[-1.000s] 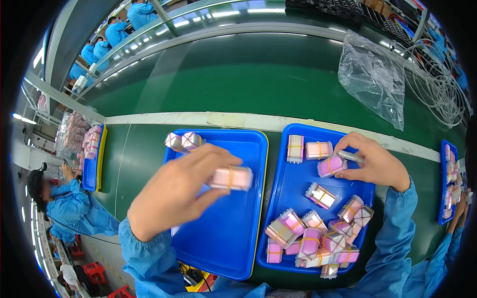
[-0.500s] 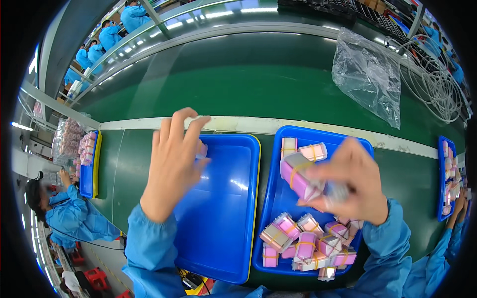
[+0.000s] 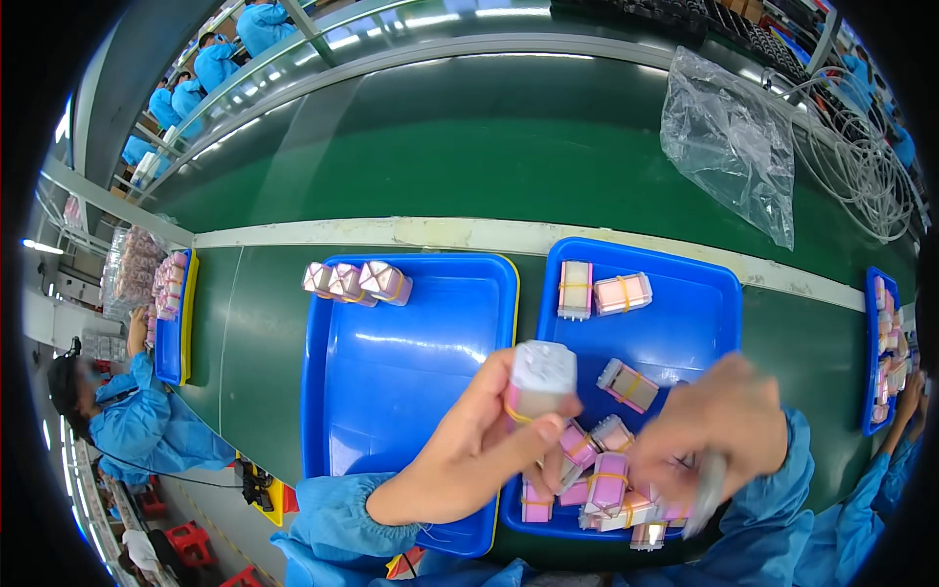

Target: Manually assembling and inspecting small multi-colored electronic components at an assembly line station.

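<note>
My left hand (image 3: pixel 484 445) is closed round a small pink-and-grey block bundle (image 3: pixel 541 383) with a yellow band. It holds the bundle upright between the two trays, pale end up. My right hand (image 3: pixel 709 435) is blurred by motion above the right blue tray (image 3: pixel 646 252). A greyish, see-through thing (image 3: pixel 706 494) shows at its fingers, too smeared to name. Below it lies a heap of similar banded bundles (image 3: pixel 608 484), partly hidden. One bundle (image 3: pixel 628 385) lies apart, near my right hand. The left blue tray (image 3: pixel 411 262) has three bundles (image 3: pixel 344 282) in its far left corner.
Two more bundles (image 3: pixel 604 291) lie at the right tray's far end. A clear plastic bag (image 3: pixel 729 147) and coiled grey cables (image 3: pixel 861 176) are at the far right. Co-workers sit at both sides, beside a left-hand tray (image 3: pixel 174 342) and a right-hand tray (image 3: pixel 871 352) of bundles.
My left hand has come from the left tray's far corner toward the middle and now holds a bundle. My right hand, which held a bundle, has moved nearer and right.
</note>
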A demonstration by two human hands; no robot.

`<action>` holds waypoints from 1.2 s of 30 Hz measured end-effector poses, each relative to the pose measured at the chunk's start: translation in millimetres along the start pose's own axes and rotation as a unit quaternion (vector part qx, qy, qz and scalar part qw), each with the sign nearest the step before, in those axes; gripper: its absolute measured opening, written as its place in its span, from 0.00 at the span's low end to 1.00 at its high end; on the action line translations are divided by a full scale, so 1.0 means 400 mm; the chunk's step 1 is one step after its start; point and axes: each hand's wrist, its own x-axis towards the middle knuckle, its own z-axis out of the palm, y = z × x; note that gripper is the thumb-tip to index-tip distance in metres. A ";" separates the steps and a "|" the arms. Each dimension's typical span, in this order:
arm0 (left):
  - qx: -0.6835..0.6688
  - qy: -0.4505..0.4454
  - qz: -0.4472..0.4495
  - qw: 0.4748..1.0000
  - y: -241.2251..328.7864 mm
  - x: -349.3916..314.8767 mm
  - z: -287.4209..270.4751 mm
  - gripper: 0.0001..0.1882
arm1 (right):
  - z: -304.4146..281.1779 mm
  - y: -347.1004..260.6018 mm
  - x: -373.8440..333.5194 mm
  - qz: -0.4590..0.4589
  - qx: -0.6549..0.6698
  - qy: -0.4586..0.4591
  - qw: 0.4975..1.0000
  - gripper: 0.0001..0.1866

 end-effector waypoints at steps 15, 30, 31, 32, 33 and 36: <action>-0.057 -0.075 -0.061 0.994 -0.034 0.017 -0.012 0.28 | 0.028 0.235 0.018 0.240 -0.037 -0.022 0.970 0.10; -0.115 -0.119 0.000 0.986 -0.073 0.022 -0.020 0.24 | 0.049 0.238 0.011 0.137 -0.168 0.124 0.968 0.09; -0.094 -0.077 0.003 0.993 -0.062 0.018 0.002 0.26 | 0.020 0.199 0.028 0.215 -0.218 0.062 0.950 0.12; -0.072 -0.035 0.005 0.997 -0.056 0.015 0.014 0.28 | 0.022 0.216 0.024 0.210 -0.247 0.049 0.945 0.13; -0.082 -0.039 -0.009 0.996 -0.052 0.017 0.009 0.29 | 0.018 0.235 0.013 0.208 -0.280 0.040 0.936 0.14; -0.063 -0.036 -0.026 0.997 -0.036 0.017 -0.007 0.30 | 0.009 0.243 0.003 0.254 -0.232 0.015 0.939 0.16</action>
